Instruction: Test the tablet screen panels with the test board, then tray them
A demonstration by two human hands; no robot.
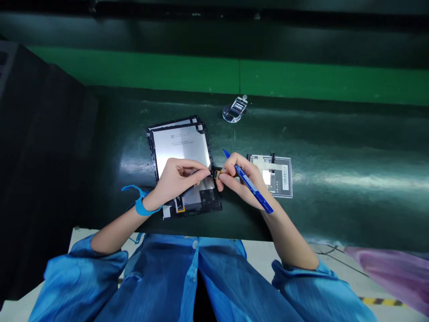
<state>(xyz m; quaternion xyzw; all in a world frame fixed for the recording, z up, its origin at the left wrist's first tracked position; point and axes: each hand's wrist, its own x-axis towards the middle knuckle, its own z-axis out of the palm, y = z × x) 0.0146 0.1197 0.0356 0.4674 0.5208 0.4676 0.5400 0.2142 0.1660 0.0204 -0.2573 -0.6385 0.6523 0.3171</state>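
In the head view, the left hand [179, 179] is over the near half of a stack of flat display panels [181, 141], its thumb and forefinger pinched together on the dark end of a small connector piece [216, 174]; the right hand [246, 179] comes in from the right, thumb and forefinger closed on the gold-toned end of the same piece, with a blue pen [253, 188] tucked across the hand, its tip pointing far and left. The connector piece is between the two sets of fingertips, at the right edge of the stack; whether it is joined to a panel I cannot tell, since the fingers cover much of it.

A ribbon cable [179, 204] with an orange edge lies at the near end of the stack, just beside the left wrist, which wears a blue strap [143, 205]; a flat module [283, 176] lies to the right, partly behind the right hand; a metal counter [235, 109] stands on the far side of the green table [342, 152].

The step in hand looks like fine two-handed work on the connector piece; the next move seems to call for light, steady fingertips, no tug on the thin part, and the pen kept off the panel.
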